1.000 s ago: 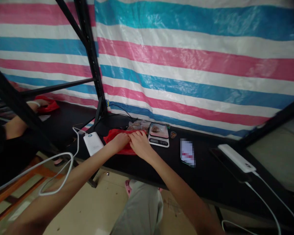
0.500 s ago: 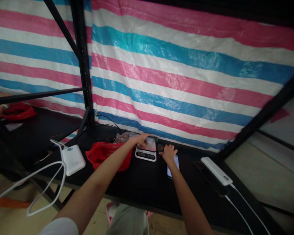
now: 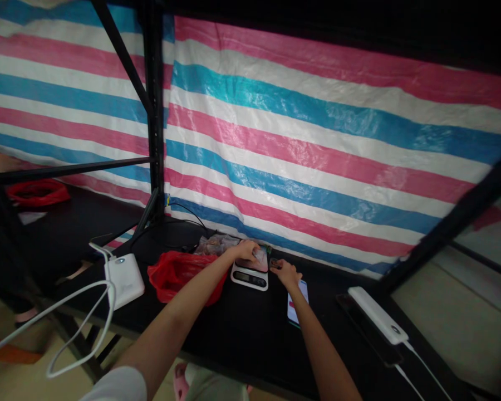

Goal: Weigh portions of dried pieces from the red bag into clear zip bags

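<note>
My left hand (image 3: 247, 252) reaches over the pan of a small white digital scale (image 3: 250, 278), its fingers bent together; what they pinch, if anything, is too small to make out. The pan looks shiny and pinkish. My right hand (image 3: 288, 275) is just right of the scale, its thumb and fingertips closed on a small brownish item (image 3: 274, 264) that looks to be in clear wrapping. Below my right wrist lies a phone with a lit screen (image 3: 294, 306). An open red plastic bag (image 3: 179, 273) stands left of the scale, partly behind my left forearm.
Clear plastic bags with brownish contents (image 3: 217, 243) lie behind the red bag. A white power bank with a cable (image 3: 124, 281) is at left. Another white power bank (image 3: 378, 314) lies beside a dark phone (image 3: 367, 331) at right. A striped sheet (image 3: 296, 150) hangs behind the black table.
My right hand has lowered its fingers and closed them on the small brownish item. My left hand stays over the scale. The view has tilted slightly, so everything sits lower.
</note>
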A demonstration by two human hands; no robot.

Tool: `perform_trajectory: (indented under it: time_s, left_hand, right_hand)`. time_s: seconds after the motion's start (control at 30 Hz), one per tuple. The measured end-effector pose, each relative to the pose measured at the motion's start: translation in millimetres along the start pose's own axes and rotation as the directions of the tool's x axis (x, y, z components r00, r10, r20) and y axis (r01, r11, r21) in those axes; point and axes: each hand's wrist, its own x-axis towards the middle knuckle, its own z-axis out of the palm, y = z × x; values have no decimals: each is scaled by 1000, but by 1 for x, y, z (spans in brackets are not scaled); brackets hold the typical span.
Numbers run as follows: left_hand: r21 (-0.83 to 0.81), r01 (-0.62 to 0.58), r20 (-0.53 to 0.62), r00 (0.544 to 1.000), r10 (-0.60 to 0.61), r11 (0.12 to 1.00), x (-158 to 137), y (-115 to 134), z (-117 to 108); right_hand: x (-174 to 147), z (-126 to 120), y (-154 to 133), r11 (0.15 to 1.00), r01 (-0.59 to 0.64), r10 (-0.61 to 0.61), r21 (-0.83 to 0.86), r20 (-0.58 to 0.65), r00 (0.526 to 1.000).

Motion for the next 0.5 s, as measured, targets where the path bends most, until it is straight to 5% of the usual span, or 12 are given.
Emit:
perform_trajectory:
  time_s: [0.2,0.37,0.5]
  left_hand:
    - [-153,-31,-53,998,23,988,-3,8,-3]
    - [-496,-128,-68,992,109,859,-3,19,-10]
    - [-582,-156,-109,987,114,798,-4,26,-15]
  right_hand:
    - [-4,-32,-5,989,125,-120,83,-67,991]
    - [-15,-76,-21,955,250,-282,-156,-235,930]
    - [-25,-104,-33,877,314,-421,-363,-265,868]
